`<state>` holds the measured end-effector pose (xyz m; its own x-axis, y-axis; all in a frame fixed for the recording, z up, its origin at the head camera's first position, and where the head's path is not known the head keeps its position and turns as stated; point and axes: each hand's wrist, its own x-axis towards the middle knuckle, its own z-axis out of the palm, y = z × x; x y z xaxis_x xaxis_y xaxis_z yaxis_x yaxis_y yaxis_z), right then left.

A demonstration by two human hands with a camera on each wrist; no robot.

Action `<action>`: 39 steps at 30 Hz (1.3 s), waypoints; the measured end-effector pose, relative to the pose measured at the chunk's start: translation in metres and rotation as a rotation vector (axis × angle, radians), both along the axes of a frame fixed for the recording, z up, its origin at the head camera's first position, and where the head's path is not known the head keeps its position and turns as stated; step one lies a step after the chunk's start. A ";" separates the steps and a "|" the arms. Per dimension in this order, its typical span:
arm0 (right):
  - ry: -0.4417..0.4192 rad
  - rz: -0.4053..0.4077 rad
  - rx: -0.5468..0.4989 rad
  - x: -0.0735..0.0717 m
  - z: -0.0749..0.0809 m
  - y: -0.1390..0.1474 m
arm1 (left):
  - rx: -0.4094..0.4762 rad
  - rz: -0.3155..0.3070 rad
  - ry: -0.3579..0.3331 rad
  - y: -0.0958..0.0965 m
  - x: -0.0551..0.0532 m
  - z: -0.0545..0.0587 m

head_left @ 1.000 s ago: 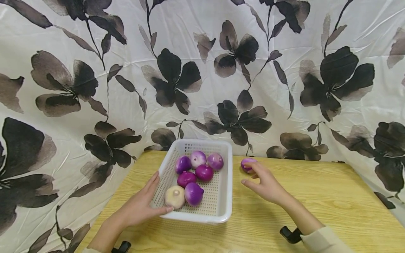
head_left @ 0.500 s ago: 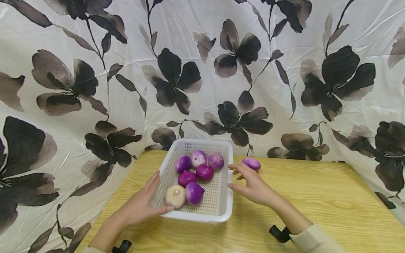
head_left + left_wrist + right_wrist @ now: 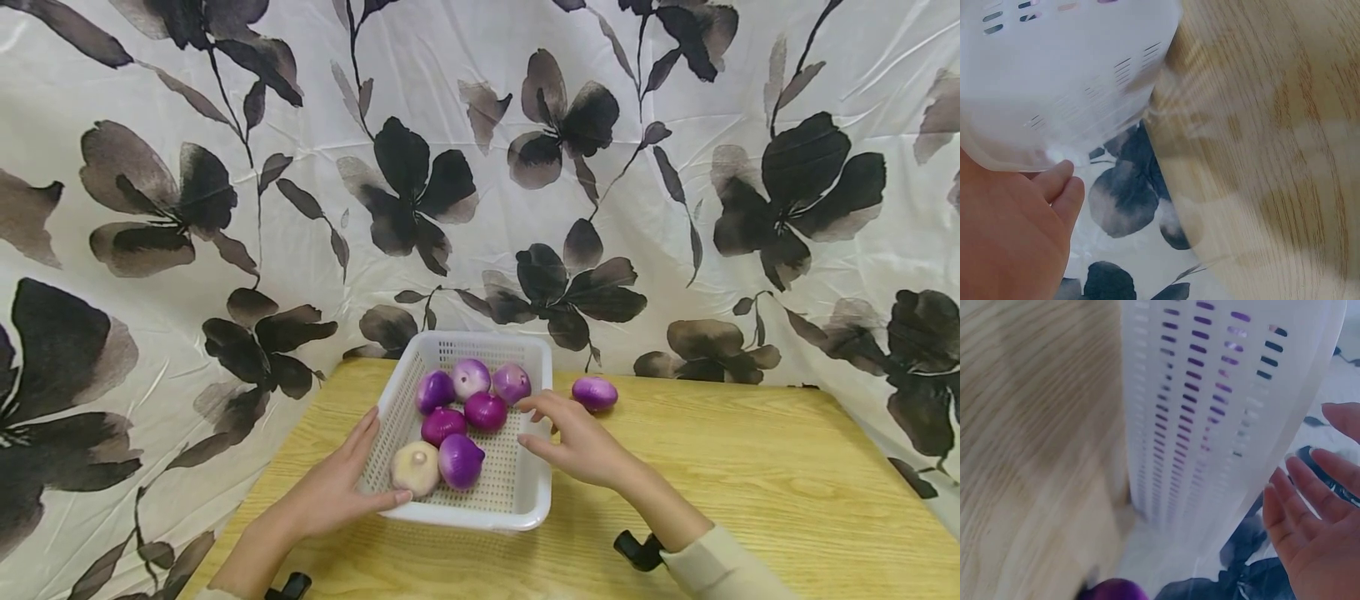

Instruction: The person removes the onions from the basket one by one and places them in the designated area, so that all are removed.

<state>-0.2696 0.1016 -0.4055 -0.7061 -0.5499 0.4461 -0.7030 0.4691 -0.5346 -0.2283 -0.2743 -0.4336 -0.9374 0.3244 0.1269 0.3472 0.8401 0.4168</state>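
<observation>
The left hand (image 3: 333,490), fingers straight, touches the white basket (image 3: 480,522). The right hand (image 3: 583,443), loose and holding nothing, is over its other edge, near the onions (image 3: 486,412) inside; one purple onion (image 3: 595,393) lies outside, just past that hand.

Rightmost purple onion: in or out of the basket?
Out. The rightmost purple onion lies on the wood-grain table, with a visible gap from the white plastic basket.

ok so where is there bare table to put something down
Widest: the wooden table right of the lone purple onion and right arm. A smaller strip lies before the basket. Crowded: the basket's left and back, where seven bulbs cluster.
</observation>
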 end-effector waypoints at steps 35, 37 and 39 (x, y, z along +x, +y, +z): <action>-0.141 0.023 0.434 0.002 -0.014 -0.080 | -0.004 -0.001 -0.003 0.001 0.001 0.000; -0.142 0.008 0.444 0.000 -0.016 -0.082 | -0.004 0.000 -0.004 0.001 0.001 0.000; -0.145 -0.008 0.451 -0.001 -0.017 -0.085 | -0.006 0.002 -0.006 0.001 0.001 0.000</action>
<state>-0.2711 0.0165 -0.4226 -0.7484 -0.6605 0.0607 -0.6319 0.6820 -0.3682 -0.2269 -0.2734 -0.4335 -0.9388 0.3232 0.1196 0.3430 0.8431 0.4141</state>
